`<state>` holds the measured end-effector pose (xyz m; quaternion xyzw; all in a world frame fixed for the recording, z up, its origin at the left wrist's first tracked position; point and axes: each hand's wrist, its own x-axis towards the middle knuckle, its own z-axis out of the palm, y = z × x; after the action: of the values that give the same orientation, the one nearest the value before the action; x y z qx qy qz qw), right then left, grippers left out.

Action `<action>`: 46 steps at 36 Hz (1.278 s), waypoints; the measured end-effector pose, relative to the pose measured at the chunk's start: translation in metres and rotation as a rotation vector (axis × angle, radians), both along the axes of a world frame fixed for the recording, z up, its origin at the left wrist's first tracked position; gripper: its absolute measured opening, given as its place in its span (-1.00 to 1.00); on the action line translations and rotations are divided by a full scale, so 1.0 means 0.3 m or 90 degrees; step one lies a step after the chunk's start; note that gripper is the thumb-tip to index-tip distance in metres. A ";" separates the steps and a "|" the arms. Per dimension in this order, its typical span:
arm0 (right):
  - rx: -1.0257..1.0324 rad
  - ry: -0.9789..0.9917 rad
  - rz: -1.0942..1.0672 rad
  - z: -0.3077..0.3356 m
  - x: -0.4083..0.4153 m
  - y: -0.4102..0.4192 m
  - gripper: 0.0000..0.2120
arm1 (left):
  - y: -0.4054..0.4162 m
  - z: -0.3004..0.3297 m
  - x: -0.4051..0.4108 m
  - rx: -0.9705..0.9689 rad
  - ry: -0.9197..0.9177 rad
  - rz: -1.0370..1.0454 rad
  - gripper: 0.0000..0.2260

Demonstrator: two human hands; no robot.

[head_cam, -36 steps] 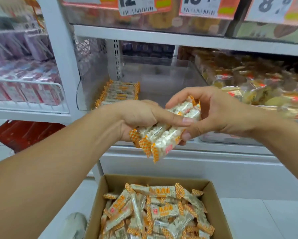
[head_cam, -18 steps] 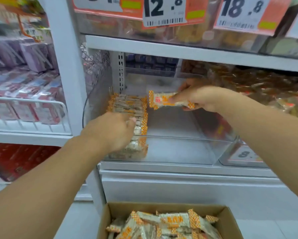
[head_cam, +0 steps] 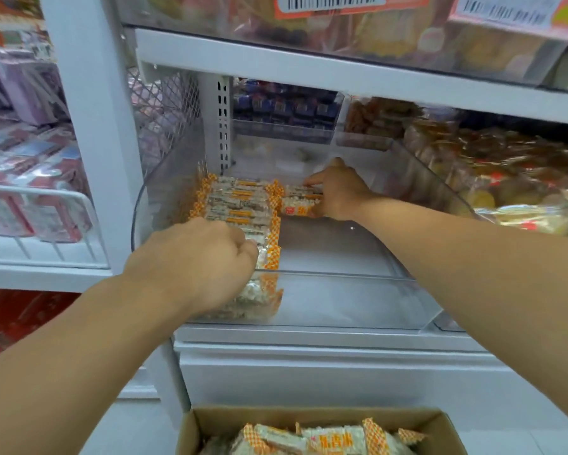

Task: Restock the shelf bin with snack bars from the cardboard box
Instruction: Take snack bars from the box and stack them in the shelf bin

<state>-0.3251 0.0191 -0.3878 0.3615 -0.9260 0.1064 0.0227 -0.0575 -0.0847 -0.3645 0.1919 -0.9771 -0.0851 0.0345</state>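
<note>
A clear plastic shelf bin [head_cam: 351,303] sits on the white shelf, with a row of white snack bars with orange checked ends [head_cam: 240,205] stacked along its left side. My left hand [head_cam: 197,257] is curled over the front bars of that row and holds them. Deeper in the bin, my right hand [head_cam: 336,192] holds a few snack bars [head_cam: 297,201] flat on the bin floor, right beside the row. The cardboard box [head_cam: 312,413] with several more bars stands on the floor below, at the bottom edge.
The right half of the bin floor is bare. A neighbouring bin with yellow and brown wrapped snacks [head_cam: 512,178] is on the right. A white upright post [head_cam: 88,133] and a wire basket of pink packs [head_cam: 29,198] stand on the left. A shelf with price tags hangs overhead.
My right hand has gone down from mid-air to the bin floor with its bars, beside the row. My left hand has stayed on the front of the row. The view has moved closer.
</note>
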 end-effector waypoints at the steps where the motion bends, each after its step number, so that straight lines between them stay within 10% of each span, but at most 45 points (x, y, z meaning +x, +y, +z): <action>1: -0.013 -0.002 0.017 -0.003 0.001 -0.004 -0.30 | 0.001 0.002 0.002 0.002 0.001 0.004 -0.65; 26: 0.020 -0.010 0.062 0.220 0.207 0.081 -0.54 | 0.006 -0.012 0.000 0.006 0.158 -0.048 -0.71; 32: -0.364 0.131 0.084 0.146 0.566 0.428 -0.90 | 0.161 0.016 0.067 -0.046 0.400 -0.234 -0.75; 36: -0.493 -0.050 -0.018 -0.182 0.758 0.572 -0.78 | 0.310 -0.094 0.116 -0.077 0.127 -0.331 -0.74; 41: 0.037 -0.407 -0.013 -0.583 0.907 0.683 -0.46 | 0.453 -0.402 0.278 -0.041 -0.431 -0.262 -0.57; 46: 0.213 -0.436 -0.016 -0.716 1.008 0.828 -0.05 | 0.519 -0.708 0.500 0.126 -0.533 -0.049 -0.39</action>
<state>-0.0228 0.2675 -0.6026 0.2927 -0.8888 0.0683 -0.3461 0.0925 0.0709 -0.5770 0.1753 -0.9005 -0.0944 -0.3867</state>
